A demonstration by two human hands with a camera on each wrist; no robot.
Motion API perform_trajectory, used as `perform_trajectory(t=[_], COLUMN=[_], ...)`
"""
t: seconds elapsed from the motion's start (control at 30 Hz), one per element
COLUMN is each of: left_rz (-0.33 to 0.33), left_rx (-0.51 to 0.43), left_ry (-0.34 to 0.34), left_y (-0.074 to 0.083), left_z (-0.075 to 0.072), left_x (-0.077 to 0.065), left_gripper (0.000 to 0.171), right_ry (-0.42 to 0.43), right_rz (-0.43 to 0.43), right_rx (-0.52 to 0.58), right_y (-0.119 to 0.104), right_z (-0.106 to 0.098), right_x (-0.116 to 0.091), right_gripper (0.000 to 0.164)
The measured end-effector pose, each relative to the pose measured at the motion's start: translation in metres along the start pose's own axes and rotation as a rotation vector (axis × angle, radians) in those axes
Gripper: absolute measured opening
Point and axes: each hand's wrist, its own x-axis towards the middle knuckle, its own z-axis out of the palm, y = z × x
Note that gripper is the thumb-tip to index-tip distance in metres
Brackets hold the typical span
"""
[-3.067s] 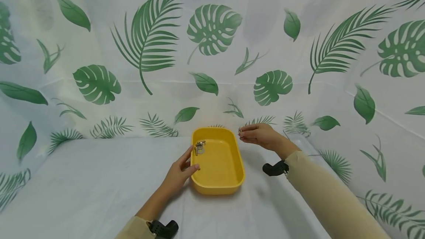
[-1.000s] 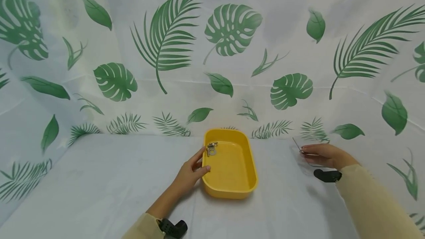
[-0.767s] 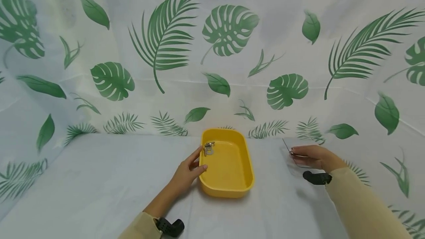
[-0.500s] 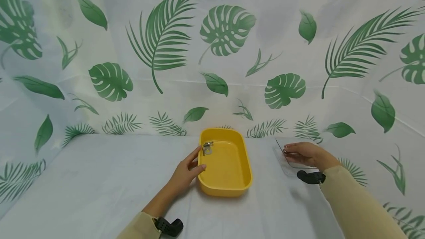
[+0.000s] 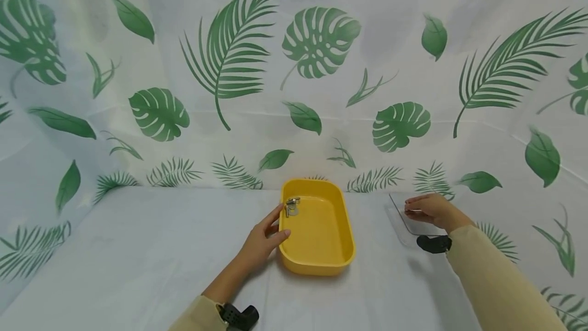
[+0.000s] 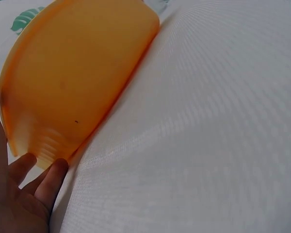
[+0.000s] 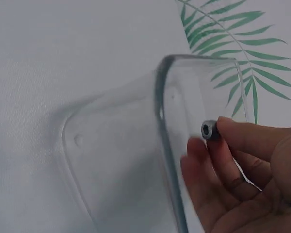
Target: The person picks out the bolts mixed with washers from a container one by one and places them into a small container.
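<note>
Right hand (image 5: 432, 209) has moved from beside the yellow tray (image 5: 318, 239) to over the clear box (image 7: 119, 141), so the bolt (image 7: 209, 130) is now there. Right grip pinches it; left hand (image 5: 258, 240) grasps the tray wall. Right wrist view resolves the bolt's socket; only head view shows loose hardware (image 5: 292, 201) inside the tray.

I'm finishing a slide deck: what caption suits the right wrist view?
A right hand pinches a small metal part at the open mouth of a clear container.
</note>
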Motion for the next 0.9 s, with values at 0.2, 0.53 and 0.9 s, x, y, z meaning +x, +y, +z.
perform_trajectory(t=[0.2, 0.53, 0.9], left_rz=[0.000, -0.009, 0.002], left_rx=[0.000, 0.006, 0.011], left_ry=[-0.003, 0.004, 0.005], left_y=[0.003, 0.005, 0.003], left_z=[-0.001, -0.001, 0.000], left_x=[-0.001, -0.003, -0.002], left_gripper=[0.069, 0.069, 0.069], right_ry=[0.073, 0.145, 0.124], right_rz=[0.031, 0.106, 0.091], right_rx=[-0.060, -0.108, -0.102], right_y=[0.002, 0.014, 0.016], right_z=[0.006, 0.012, 0.012], right_x=[0.006, 0.024, 0.023], right_gripper=[0.043, 0.039, 0.037])
